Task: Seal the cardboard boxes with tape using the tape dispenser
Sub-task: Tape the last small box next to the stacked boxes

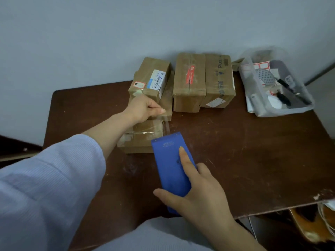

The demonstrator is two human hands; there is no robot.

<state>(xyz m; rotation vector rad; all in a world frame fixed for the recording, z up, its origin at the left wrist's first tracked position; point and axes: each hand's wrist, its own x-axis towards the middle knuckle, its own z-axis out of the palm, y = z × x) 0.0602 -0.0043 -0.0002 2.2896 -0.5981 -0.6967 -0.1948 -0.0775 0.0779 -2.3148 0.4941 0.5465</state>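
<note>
My right hand (197, 192) grips a blue tape dispenser (170, 165) above the table, index finger laid along its top. A strip of clear tape (165, 124) runs from its far end toward a low cardboard box (143, 136). My left hand (143, 108) reaches forward, fingers curled round the near end of a labelled box (150, 78) that sits tilted on another box behind the low one. Two more taped boxes, one with a red label (189, 82) and one with dark writing (219, 80), stand side by side against the wall.
The brown table (253, 151) has its front edge at the lower right. A clear plastic bin (275, 86) with pens, stickers and small items sits at the back right. A grey wall is directly behind the boxes.
</note>
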